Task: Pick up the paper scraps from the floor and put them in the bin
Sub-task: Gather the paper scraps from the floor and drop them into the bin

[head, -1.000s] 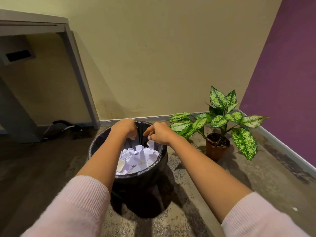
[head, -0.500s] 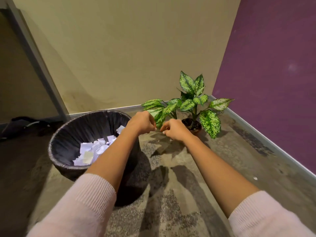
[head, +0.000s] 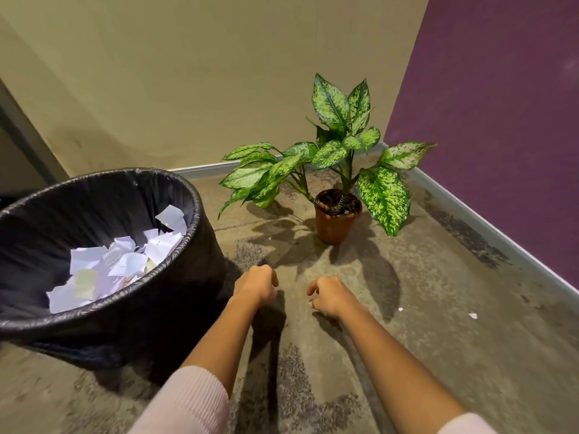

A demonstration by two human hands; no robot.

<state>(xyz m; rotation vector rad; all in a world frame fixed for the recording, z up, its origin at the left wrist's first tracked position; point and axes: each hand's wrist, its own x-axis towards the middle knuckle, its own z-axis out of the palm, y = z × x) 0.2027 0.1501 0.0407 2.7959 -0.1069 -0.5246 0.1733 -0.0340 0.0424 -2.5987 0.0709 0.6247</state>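
Observation:
A round bin (head: 175, 283) lined with a black bag stands at the left, and a heap of white paper scraps (head: 122, 261) lies inside it. My left hand (head: 255, 285) hovers just right of the bin, its fingers curled loosely with nothing visible in them. My right hand (head: 327, 296) is beside it, also curled and empty as far as I can see. Two small white scraps lie on the floor to the right, one (head: 400, 309) near my right hand and one (head: 473, 315) farther out. A tiny speck (head: 270, 238) lies near the plant.
A potted plant (head: 335, 220) with spotted green leaves stands in the corner ahead. A beige wall runs behind it and a purple wall (head: 501, 120) closes the right side. The floor (head: 423, 355) is mottled grey concrete.
Both hands have left the space over the bin and moved right and down toward the floor. The view has swung right, so the bin now sits at the left edge.

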